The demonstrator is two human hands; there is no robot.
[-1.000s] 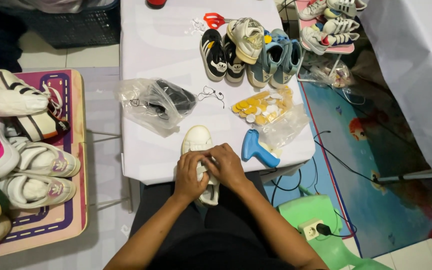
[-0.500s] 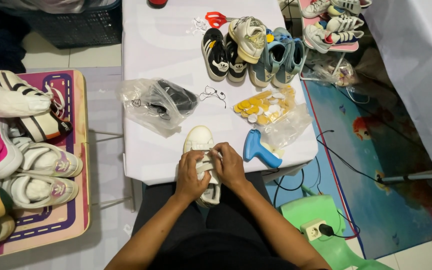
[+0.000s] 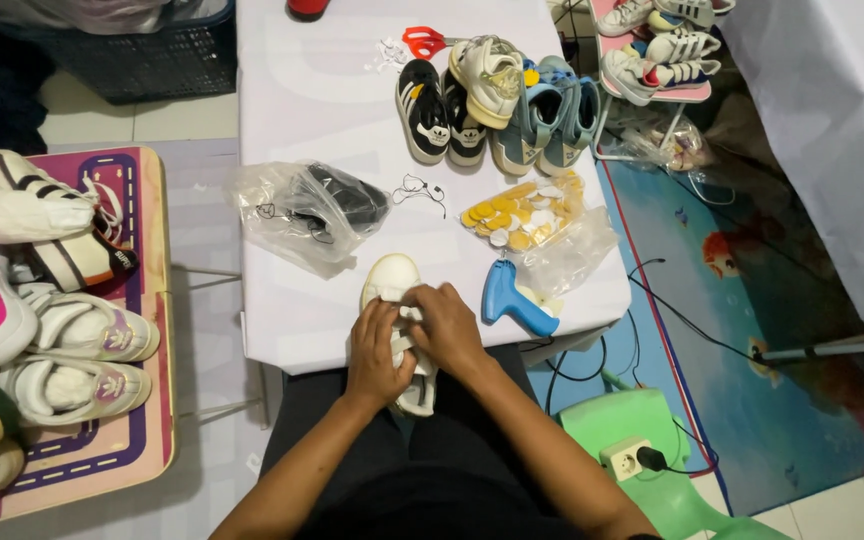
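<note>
white table (image 3: pixel 312 90) w/ shoes far right; left hand (image 3: pixel 377 352) & right hand (image 3: pixel 445 328) both closed on cream shoe (image 3: pixel 392 280) at near edge; tiled floor, blue mat (image 3: pixel 752 300) right.

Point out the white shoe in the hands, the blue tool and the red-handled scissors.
white shoe (image 3: pixel 392 277), head view, on its toe cap.
blue tool (image 3: pixel 512 296), head view, on its body.
red-handled scissors (image 3: pixel 422 42), head view, on a handle.

clear bag (image 3: pixel 297 215) mid-table, disc-filled bag (image 3: pixel 542 225) right
</note>
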